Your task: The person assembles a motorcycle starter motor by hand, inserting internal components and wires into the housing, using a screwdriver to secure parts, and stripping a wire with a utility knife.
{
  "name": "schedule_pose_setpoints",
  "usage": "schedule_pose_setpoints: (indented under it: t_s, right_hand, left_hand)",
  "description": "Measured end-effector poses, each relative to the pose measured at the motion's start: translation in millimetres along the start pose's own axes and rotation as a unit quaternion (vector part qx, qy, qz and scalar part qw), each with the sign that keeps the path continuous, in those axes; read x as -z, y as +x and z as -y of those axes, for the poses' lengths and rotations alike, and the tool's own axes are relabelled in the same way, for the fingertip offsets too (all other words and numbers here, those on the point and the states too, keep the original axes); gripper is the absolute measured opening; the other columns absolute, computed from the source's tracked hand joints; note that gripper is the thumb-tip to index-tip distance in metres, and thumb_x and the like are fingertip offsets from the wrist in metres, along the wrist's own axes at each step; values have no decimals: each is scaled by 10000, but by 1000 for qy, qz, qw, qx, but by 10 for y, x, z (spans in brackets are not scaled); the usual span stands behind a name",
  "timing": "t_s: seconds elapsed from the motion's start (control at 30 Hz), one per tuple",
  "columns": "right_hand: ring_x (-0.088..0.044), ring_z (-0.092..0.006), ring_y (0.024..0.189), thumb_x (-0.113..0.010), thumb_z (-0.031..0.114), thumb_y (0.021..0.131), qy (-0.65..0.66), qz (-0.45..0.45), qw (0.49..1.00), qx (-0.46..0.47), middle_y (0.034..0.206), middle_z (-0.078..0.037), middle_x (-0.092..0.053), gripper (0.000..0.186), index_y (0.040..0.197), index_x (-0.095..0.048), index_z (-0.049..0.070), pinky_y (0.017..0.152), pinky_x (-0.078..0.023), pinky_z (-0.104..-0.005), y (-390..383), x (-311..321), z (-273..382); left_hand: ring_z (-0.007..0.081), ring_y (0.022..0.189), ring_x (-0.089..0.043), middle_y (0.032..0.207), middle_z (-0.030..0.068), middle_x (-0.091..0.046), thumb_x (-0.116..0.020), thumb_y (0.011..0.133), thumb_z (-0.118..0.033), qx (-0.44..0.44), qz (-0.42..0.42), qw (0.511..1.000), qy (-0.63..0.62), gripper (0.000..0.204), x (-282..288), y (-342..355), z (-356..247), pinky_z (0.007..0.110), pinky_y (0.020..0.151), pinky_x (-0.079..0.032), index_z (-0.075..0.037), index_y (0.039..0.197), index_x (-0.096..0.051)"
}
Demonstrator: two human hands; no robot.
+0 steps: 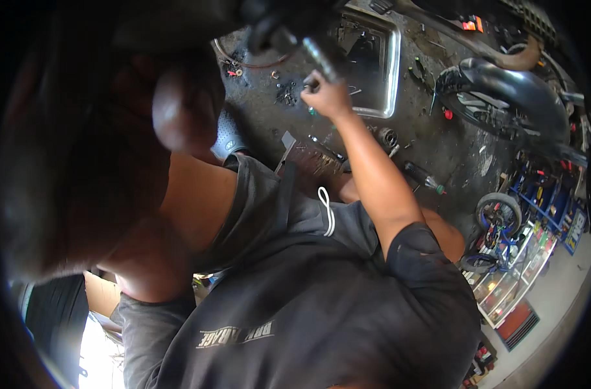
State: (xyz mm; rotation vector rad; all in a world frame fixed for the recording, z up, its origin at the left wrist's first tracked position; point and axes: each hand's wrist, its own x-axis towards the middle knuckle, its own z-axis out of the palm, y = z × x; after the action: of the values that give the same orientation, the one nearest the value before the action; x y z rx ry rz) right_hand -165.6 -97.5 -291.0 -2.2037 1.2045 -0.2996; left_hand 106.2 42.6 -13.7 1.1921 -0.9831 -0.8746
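My right hand (328, 98) reaches forward with bent elbow, its fingers closed in a pinch. A small dark thing shows at the fingertips, too blurred to name. Just beyond it slants a shiny silver cylindrical metal part (319, 53), joined to dark machinery (276, 23) at the top edge. Whether my hand touches that part, I cannot tell. My left arm (62, 220) fills the left side, very close, dark and smeared. Shadow hides the fingers of my left hand. Below the right hand lies a metal tray (394, 71) with a bright rim and dark bottom.
Small parts (285, 94) and green-handled pliers (420, 70) lie on the stained floor. At right stand a motorcycle wheel with a black fender (512, 84), a small blue bike (499, 223) and a glass display case (519, 275). A clear bottle (422, 175) lies near my right leg.
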Motion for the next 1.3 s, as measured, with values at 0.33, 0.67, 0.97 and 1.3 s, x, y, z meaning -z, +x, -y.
schedule_pose_setpoints:
  t_s: [0.33,0.67,0.97,1.3]
  right_hand:
    - [-574,-301,1059,-641,163,751,-183,18,981,58,1034,-94,-624,220,961,-683,110,877,-487,-421,192,-533,-133]
    - [-569,-265,970,-675,238,733,-297,67,951,51,958,-53,-614,180,879,-701,137,819,-441,-446,-221,-656,-180]
    - [-675,-209,779,-736,98,751,315,29,940,-125,831,-74,-692,142,816,-626,36,697,-530,-351,-36,221,37]
    - [-690,-297,854,-686,-92,807,622,8,778,88,1013,-227,-674,417,1192,-551,-3,741,-592,-390,-460,2038,1541]
  left_hand:
    - [322,1129,-576,1265,294,-537,-420,956,-321,65,-30,988,-140,628,99,236,182,319,842,-482,89,1420,-315]
    - [215,664,-514,869,185,-665,-540,893,-268,129,-5,977,-167,386,-155,405,106,337,649,-404,93,994,-632]
    - [158,689,-552,902,147,-636,-609,832,-219,136,7,987,-84,521,-343,420,-82,273,632,-443,114,1219,-504]
    - [105,834,-628,964,65,-680,-814,715,-186,136,87,974,-162,562,-507,345,-10,224,733,-508,63,1166,-591]
